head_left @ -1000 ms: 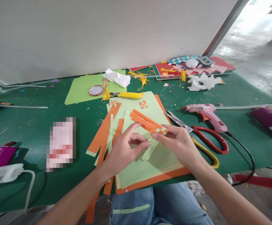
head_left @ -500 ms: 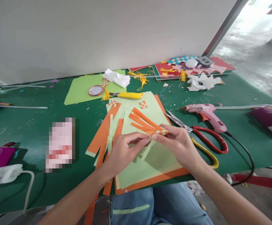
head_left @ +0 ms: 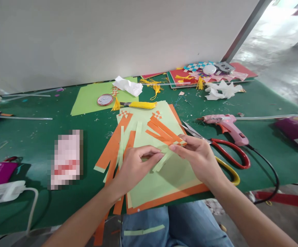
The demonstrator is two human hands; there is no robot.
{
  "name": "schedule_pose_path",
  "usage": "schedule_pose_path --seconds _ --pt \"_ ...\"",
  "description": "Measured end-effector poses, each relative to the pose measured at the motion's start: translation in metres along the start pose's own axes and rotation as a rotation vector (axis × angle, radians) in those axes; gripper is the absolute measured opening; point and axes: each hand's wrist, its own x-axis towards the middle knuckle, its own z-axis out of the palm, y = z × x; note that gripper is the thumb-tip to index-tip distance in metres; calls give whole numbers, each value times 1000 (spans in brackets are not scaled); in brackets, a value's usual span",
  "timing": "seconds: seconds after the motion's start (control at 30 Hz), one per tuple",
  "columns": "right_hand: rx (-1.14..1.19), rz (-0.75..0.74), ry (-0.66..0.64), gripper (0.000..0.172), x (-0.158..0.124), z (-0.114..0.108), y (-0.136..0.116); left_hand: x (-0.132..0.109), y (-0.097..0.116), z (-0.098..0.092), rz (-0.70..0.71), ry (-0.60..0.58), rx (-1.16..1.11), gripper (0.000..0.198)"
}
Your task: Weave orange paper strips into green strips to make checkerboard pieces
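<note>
In my right hand (head_left: 196, 152), thumb and fingers pinch the small checkered corner of some woven paper strips (head_left: 180, 141). Their loose orange ends fan out to the upper left, and light green ends (head_left: 163, 162) hang down below. My left hand (head_left: 138, 164) is closed in a pinch just left of the weave, on what looks like the end of a light green strip; the fingers partly hide it. Under both hands lies a stack of light green paper (head_left: 169, 187) with an orange sheet (head_left: 164, 201) at the bottom. Loose orange strips (head_left: 111, 142) lie beside my left hand.
Scissors (head_left: 215, 145) with red and yellow handles lie right of the stack, near a pink glue gun (head_left: 226, 125). A yellow-handled cutter (head_left: 142, 104) and a round tin (head_left: 105, 100) are behind. Crumpled white paper (head_left: 128, 85) sits near the wall.
My right hand has moved slightly right with the woven strips, away from my left fingertips. The orange ends have shifted right and the hanging green ends show more.
</note>
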Motion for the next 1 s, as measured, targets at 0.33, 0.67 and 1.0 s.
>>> schedule_pose_path --seconds 0.33,0.67,1.0 --pt "63 -44 108 25 0 -4 0 0 0 -1 -44 -3 -14 23" --pt "-107 -304 226 11 0 -7 -2 6 -3 -4 -68 128 -222 23" --pt "-828 -1228 -9 21 -12 -13 -6 -4 -6 -15 124 -217 -598 49"
